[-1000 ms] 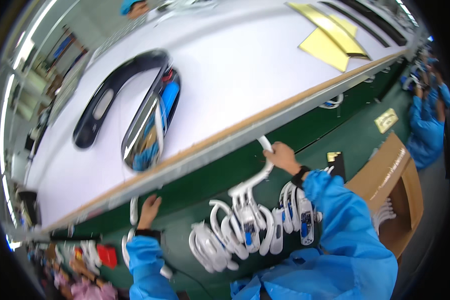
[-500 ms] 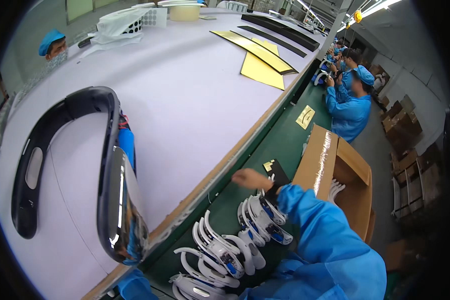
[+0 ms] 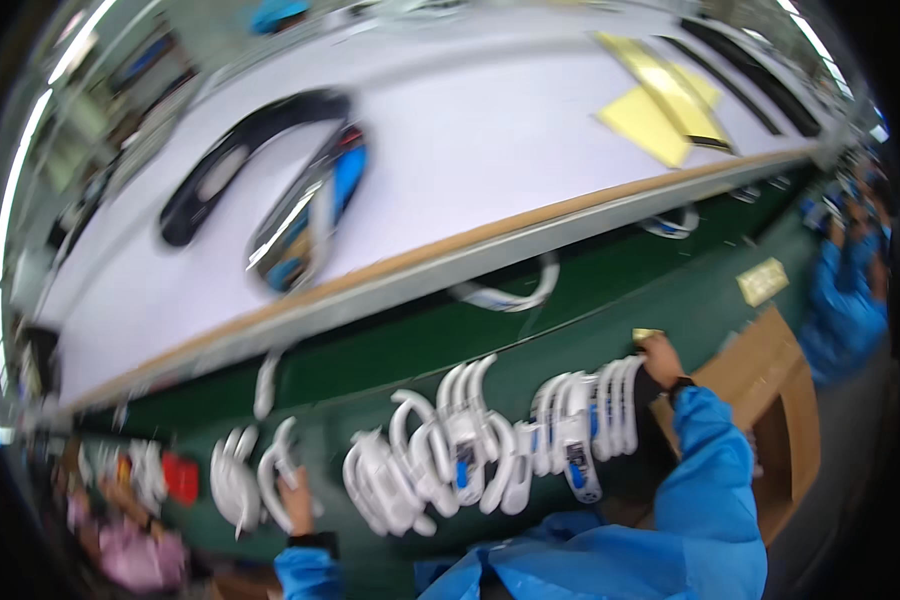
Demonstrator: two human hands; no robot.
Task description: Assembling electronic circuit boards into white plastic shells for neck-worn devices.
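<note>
Blur softens the whole view. At lower left, my left hand [image 3: 297, 503] has its fingers closed against one arm of a white curved neckband housing [image 3: 272, 473] on the green belt. Beside it stands a bunch of similar white housings [image 3: 235, 482]. A row of more white housings [image 3: 467, 440], some with blue parts and circuit boards showing, lies between my hands. Over at the right, my right hand [image 3: 662, 362] is at a small yellow piece [image 3: 647, 335], next to upright white housings [image 3: 620, 405] and a dark sheet [image 3: 653, 405]; its fingers are smeared.
An open cardboard box [image 3: 760, 380] stands right of my right arm. Above the belt [image 3: 580, 310] runs the white table's edge [image 3: 450, 250]. On the table lie a large black neckband [image 3: 255, 135] and yellow sheets [image 3: 650, 115]. Co-workers sit at left [image 3: 140, 555] and right [image 3: 845, 310].
The view has swung left, bringing my left hand into sight at a white housing. My right hand has moved from above the belt to beside the yellow piece and upright housings.
</note>
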